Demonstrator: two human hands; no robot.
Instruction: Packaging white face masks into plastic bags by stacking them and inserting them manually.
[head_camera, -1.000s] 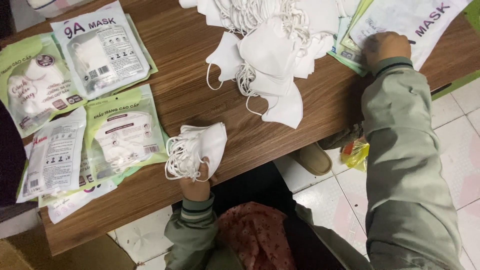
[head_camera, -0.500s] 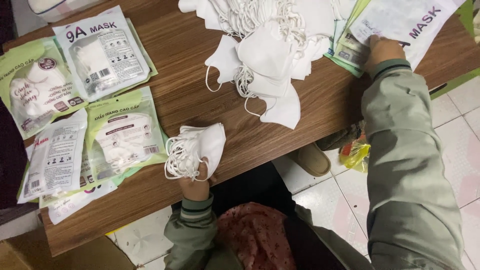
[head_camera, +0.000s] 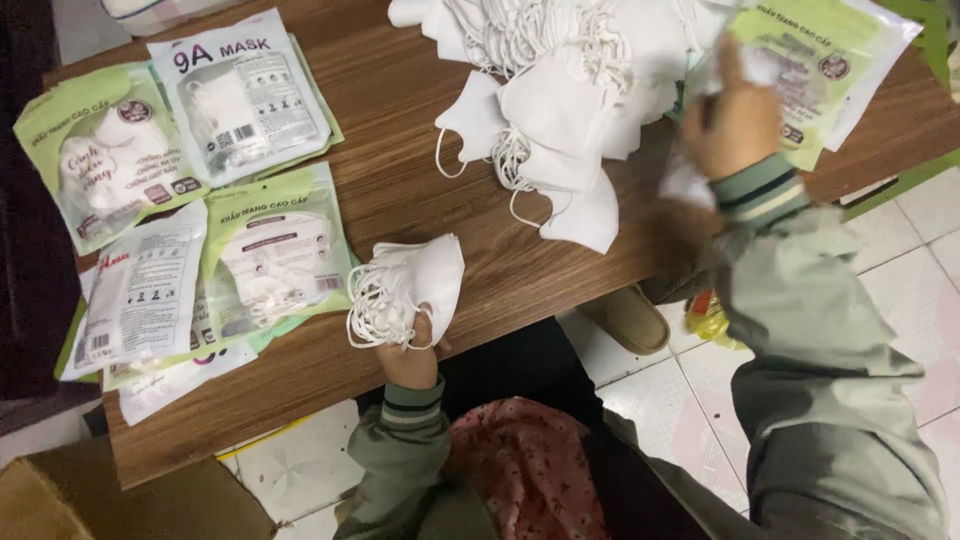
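Wooden table (head_camera: 420, 190), brown, over a pale tiled floor (head_camera: 900, 290); a cardboard box (head_camera: 110, 500) sits at its near corner. Left hand (head_camera: 408, 352) is closed around a small stack of white masks (head_camera: 415, 285), held at the near edge with ear loops spilling loose to one side. Right hand (head_camera: 738, 118) is raised and blurred, fingers pinched on a green-and-clear pouch (head_camera: 815, 60) at the far right of the table. Between the hands lies a loose pile of masks (head_camera: 560, 90), some hanging toward the edge. Filled pouches (head_camera: 240, 95) lie flat in a group at the left. Risks, as I judge them: the dangling loops could snag on the pile and drag masks off onto the floor; the stack sits low in the hand, so a mask could slip out; the pouch mouth, gripped one-handed, may fold shut; masks at the pile's edge could slide off if nudged.
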